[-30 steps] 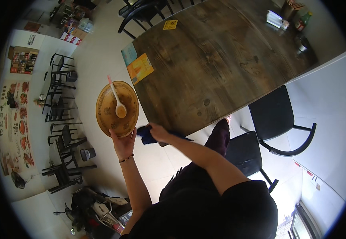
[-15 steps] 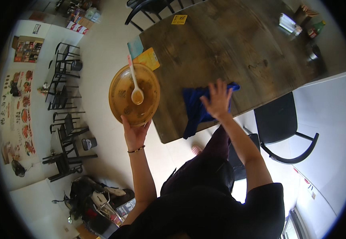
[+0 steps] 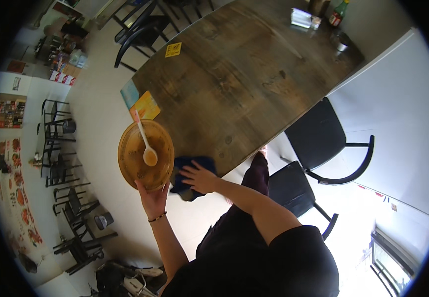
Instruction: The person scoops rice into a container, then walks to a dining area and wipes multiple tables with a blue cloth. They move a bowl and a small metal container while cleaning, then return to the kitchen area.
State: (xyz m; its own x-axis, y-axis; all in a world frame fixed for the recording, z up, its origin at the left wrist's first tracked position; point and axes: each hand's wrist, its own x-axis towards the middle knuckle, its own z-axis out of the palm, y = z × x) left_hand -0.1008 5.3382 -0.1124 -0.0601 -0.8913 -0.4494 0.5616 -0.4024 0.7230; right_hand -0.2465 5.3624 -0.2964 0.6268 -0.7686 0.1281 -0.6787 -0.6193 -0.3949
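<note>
The right hand (image 3: 202,179), fingers spread, has swept the blue cloth (image 3: 180,186) to the near left corner of the table (image 3: 224,99), so the wiping seems to have reached the edge, while the left hand's (image 3: 153,200) fingers grip the bowl (image 3: 136,159) just beside it.

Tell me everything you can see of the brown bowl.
The bowl is wide, round and amber-brown, smooth-looking, with darker marks inside; its material is unclear. The left hand holds it by the near rim, mouth towards the camera, beside the table's left edge. A white spoon with a pinkish handle end lies in it, reaching past the far rim. I cannot tell whether it holds liquid.
</note>
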